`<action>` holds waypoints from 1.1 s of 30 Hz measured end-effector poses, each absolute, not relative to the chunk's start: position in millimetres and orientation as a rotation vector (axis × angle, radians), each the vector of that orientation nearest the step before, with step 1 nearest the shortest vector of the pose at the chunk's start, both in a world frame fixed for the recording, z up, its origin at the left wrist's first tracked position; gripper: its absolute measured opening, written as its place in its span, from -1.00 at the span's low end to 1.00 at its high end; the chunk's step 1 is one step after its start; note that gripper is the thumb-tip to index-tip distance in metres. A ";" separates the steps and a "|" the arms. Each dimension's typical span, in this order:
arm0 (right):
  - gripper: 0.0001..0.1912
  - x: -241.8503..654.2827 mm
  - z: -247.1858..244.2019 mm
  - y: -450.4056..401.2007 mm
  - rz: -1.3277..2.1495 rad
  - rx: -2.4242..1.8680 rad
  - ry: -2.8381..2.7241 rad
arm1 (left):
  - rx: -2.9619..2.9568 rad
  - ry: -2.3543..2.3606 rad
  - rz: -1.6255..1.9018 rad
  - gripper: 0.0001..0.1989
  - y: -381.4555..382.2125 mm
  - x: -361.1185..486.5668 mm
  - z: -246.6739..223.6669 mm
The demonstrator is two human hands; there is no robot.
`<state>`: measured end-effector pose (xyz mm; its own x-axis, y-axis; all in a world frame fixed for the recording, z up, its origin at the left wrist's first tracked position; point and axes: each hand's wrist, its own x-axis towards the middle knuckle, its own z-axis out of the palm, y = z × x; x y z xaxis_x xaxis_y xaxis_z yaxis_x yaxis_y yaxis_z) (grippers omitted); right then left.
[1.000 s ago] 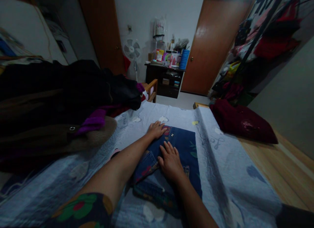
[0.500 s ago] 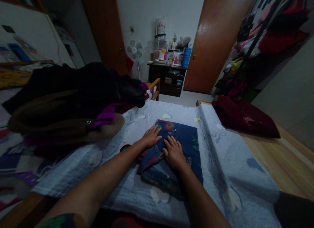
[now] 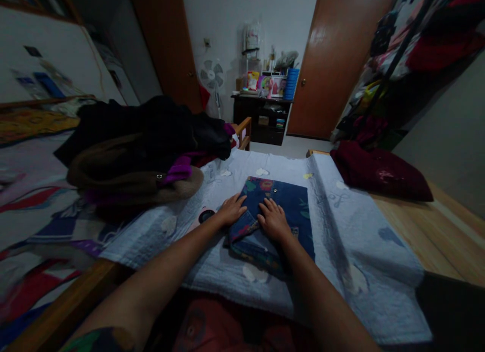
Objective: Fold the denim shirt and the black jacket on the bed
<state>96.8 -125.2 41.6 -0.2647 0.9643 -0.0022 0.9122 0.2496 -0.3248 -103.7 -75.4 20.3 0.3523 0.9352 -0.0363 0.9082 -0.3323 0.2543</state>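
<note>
A folded blue denim garment (image 3: 291,205) with floral-patterned panels and a metal button lies on a pale blue cloth (image 3: 333,241). My left hand (image 3: 232,210) is at the garment's left edge, fingers extended and touching it. On top of the fold, near its middle, rests my right hand (image 3: 273,219), palm down with the fingers spread. Neither hand grips anything. Beside my left wrist is a pink item (image 3: 200,216) with a round black part, partly covered by my forearm; its kind is unclear.
To the left is a heap of dark clothes (image 3: 159,135). A folded maroon garment (image 3: 379,172) lies on the right, by the bare wooden surface (image 3: 447,241). Farther back stand a fan (image 3: 212,77), a dark cabinet (image 3: 261,119) and hanging clothes (image 3: 428,49).
My left hand has shifted outward to the garment's left edge, while my right hand stays on top. More of the pink item shows. The camera view has also shifted a little.
</note>
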 end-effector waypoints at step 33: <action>-0.48 100.9 31.8 -117.9 0.395 -1.761 -2.327 | 2.074 1.710 0.571 -0.82 -180.0 -125.8 38.2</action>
